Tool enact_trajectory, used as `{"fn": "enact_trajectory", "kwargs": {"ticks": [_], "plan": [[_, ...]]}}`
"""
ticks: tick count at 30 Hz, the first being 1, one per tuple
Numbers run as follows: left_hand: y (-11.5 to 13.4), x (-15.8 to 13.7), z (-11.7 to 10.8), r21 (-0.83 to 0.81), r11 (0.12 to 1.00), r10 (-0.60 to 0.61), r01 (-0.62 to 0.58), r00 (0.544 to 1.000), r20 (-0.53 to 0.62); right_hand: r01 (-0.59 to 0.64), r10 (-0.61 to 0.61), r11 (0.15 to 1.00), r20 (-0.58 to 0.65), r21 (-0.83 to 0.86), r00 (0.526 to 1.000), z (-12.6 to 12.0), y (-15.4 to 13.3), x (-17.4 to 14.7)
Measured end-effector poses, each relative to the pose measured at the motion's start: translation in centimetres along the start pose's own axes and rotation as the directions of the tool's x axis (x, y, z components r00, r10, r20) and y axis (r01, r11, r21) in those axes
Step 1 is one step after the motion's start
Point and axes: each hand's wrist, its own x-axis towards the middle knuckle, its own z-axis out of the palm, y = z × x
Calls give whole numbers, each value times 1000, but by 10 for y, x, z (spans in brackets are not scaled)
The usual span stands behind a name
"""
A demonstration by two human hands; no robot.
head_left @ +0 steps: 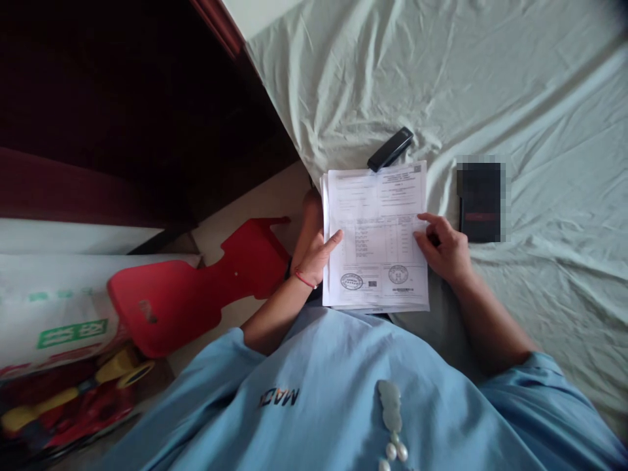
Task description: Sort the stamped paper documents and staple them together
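A stack of printed papers [375, 239] with round and oval stamps lies in front of my body. My left hand [316, 255] holds its left edge, thumb on top of the front sheet and the other fingers hidden beneath. At the right edge, my right hand [444, 248] grips the sheets with thumb and index finger close to the margin and the other fingers curled. The sheets at the left side are slightly out of line. Just beyond the top edge of the papers lies a black stapler [391, 149], set at a slant.
A pale green bedsheet [530, 98] with creases spreads under the papers. To the right lies a dark, partly blurred object [481, 203]. On the left are a red plastic seat [171, 301], a white printed bag [59, 314] and dark furniture [122, 98].
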Motion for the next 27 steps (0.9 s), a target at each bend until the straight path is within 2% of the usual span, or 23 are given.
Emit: {"fn": "enact_trajectory", "kwargs": {"ticks": [4, 7, 10, 13, 16, 18, 20, 23, 27], "plan": [[-5, 2, -3, -60, 993, -99, 100, 995, 17, -34, 35, 999, -62, 20, 997, 3, 1, 2], [-5, 1, -6, -129, 983, -130, 128, 991, -14, -63, 65, 998, -103, 18, 993, 5, 3, 4], [0, -1, -8, -173, 974, -150, 143, 988, -26, -41, 37, 998, -95, -42, 995, 5, 3, 5], [4, -3, -8, -176, 973, -151, 150, 989, 8, -43, 39, 996, -41, -80, 998, 3, 1, 4], [3, -4, -7, -144, 975, -165, 168, 986, 35, -122, 122, 991, 2, -54, 993, 0, -3, 2], [0, -5, -6, -90, 978, -185, 186, 983, 14, -188, 188, 982, 22, -9, 982, -2, -7, 2], [-2, -8, -5, -32, 982, -188, 187, 982, -19, -252, 249, 966, 59, 59, 967, -3, -9, 2], [1, -14, -5, 25, 993, -115, 116, 992, -46, -345, 320, 921, 155, 182, 935, -5, -11, 3], [10, -23, -8, 86, 995, -43, 46, 998, -38, -433, 324, 849, 350, 301, 879, -10, -12, 4]]}}
